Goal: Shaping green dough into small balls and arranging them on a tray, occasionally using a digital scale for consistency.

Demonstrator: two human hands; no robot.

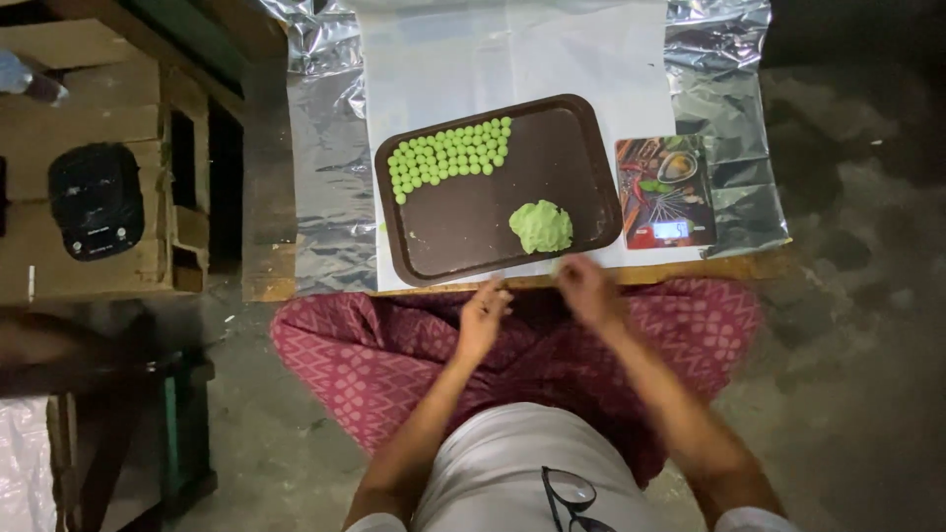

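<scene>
With the left hand [483, 317] and right hand [588, 288] held loosely curled and apart, apparently empty, the soft green dough lump [541, 226] on the brown tray [463, 227] is judged light, sticky, best pinched at its edge.

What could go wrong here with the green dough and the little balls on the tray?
The brown tray sits tilted with its near corner close to the board's edge, so a bump from the hands could tip it. The lump of green dough lies near the tray's front rim, close to the right hand and left hand, and might get knocked. The green balls are packed touching, so they may stick together.
</scene>
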